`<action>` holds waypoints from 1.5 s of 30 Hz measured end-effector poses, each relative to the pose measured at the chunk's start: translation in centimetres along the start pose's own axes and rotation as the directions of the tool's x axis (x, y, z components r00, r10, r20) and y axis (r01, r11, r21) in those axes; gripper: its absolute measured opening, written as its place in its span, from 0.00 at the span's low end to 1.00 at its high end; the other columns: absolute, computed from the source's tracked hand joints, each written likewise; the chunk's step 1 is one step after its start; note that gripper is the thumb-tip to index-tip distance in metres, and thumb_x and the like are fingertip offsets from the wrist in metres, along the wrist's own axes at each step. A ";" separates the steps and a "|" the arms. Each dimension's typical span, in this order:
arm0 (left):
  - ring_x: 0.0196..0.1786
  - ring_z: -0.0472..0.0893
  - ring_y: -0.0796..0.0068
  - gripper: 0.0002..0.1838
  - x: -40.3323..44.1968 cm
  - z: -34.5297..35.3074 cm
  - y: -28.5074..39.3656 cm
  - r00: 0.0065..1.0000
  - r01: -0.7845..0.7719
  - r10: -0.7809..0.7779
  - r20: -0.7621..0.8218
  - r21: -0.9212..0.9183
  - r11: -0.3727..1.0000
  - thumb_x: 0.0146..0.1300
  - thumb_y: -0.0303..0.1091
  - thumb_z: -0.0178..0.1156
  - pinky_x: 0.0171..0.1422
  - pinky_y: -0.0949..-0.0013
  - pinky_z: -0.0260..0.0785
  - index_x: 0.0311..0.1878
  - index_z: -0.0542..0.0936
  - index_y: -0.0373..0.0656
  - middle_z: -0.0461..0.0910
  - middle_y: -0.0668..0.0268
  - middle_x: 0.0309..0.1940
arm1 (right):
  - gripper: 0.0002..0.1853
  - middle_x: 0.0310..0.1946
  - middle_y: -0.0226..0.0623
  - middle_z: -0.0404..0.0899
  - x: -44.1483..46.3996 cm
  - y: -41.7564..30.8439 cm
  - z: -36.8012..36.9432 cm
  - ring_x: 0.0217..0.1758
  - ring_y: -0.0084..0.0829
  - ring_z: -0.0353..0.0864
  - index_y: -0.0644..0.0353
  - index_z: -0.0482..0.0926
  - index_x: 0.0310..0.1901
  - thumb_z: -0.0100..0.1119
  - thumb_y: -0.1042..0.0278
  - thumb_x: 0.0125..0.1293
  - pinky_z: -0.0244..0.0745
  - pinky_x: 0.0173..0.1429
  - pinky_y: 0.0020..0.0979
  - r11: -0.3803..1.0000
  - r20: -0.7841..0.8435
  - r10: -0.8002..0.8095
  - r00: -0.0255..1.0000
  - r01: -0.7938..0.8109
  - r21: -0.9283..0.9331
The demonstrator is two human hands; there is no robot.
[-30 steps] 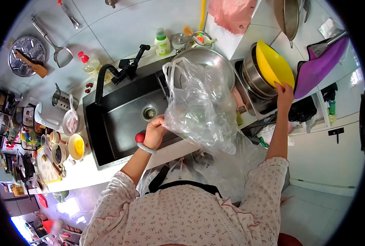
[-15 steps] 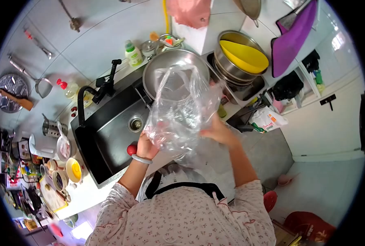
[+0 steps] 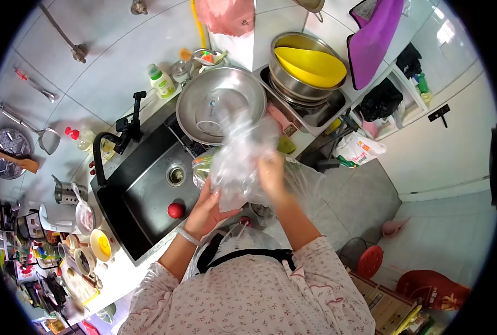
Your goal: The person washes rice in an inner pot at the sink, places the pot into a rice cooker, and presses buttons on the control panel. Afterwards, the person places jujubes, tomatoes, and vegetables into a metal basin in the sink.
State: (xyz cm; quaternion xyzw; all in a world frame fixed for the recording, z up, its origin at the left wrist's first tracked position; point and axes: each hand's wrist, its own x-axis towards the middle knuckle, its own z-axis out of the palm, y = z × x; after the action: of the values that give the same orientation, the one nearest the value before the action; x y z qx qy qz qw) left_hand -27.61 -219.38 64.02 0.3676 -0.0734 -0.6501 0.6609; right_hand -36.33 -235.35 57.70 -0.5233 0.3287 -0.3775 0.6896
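Observation:
A clear plastic bag (image 3: 234, 173), blurred and bunched together, is between my two hands at the sink's front right edge. My left hand (image 3: 205, 211) is at the bag's lower left side, palm turned up and fingers apart, with the plastic against it. My right hand (image 3: 271, 174) is closed on the bag's right side and smeared by motion. A red round object (image 3: 176, 210) lies in the black sink (image 3: 148, 206), left of my left hand. Behind the bag a wide steel pan (image 3: 190, 106) rests over the sink's right end. Something green in clear wrap (image 3: 202, 167) shows beside the bag.
A yellow bowl (image 3: 310, 67) sits in stacked steel bowls (image 3: 285, 42) at the right. The black faucet (image 3: 100, 162) arches over the sink's left side. Small bowls, one with yellow contents (image 3: 101, 244), line the left counter. A white bag (image 3: 360, 149) is at the right.
My right hand has left the yellow bowl and come to the clear bag. The bag is bunched smaller and lower, and the yellow bowl now lies inside the steel bowls.

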 end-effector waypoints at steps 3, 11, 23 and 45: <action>0.59 0.62 0.64 0.32 0.8 -2.0 -0.2 0.998 -0.037 0.039 -0.049 0.035 0.999 0.59 0.40 0.50 0.56 0.56 0.62 0.64 0.47 0.51 0.56 0.63 0.59 | 0.10 0.33 0.42 0.72 -2.1 0.2 1.9 0.40 0.42 0.71 0.64 0.75 0.28 0.51 0.81 0.39 0.66 0.44 0.36 0.707 0.524 -0.080 0.848 0.419 -0.570; 0.39 0.76 0.72 0.18 3.2 -6.1 -1.9 0.907 -0.342 0.357 -0.223 0.102 0.934 0.52 0.19 0.47 0.44 0.69 0.70 0.48 0.70 0.37 0.75 0.64 0.38 | 0.21 0.50 0.44 0.65 -4.0 -2.7 0.2 0.45 0.38 0.70 0.59 0.70 0.47 0.58 0.71 0.48 0.67 0.45 0.34 0.676 0.805 -0.015 0.592 0.599 -0.428; 0.58 0.62 0.65 0.23 7.0 -1.6 -5.0 0.770 -0.585 0.564 0.298 0.684 0.437 0.43 0.14 0.55 0.55 0.68 0.61 0.46 0.73 0.43 0.62 0.58 0.55 | 0.15 0.35 0.34 0.73 -2.0 -1.7 -6.6 0.30 0.20 0.71 0.61 0.72 0.40 0.55 0.81 0.47 0.67 0.32 0.21 0.936 0.296 -0.036 0.954 0.136 -0.324; 0.59 0.63 0.67 0.33 -7.0 -11.3 -4.6 0.726 -0.245 0.591 -0.351 0.671 0.700 0.53 0.18 0.52 0.58 0.69 0.61 0.63 0.53 0.42 0.54 0.64 0.62 | 0.18 0.44 0.45 0.72 17.3 -5.5 -16.4 0.47 0.42 0.72 0.54 0.72 0.48 0.50 0.64 0.54 0.67 0.48 0.36 -0.230 0.350 0.133 0.927 0.372 -0.899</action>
State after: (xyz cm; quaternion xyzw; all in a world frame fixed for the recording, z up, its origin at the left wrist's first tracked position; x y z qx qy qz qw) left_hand -25.84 -208.01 55.91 0.6910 -0.1633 -0.2865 0.6432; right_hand -42.57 -259.02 58.12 -0.9440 0.3261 0.0459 0.0217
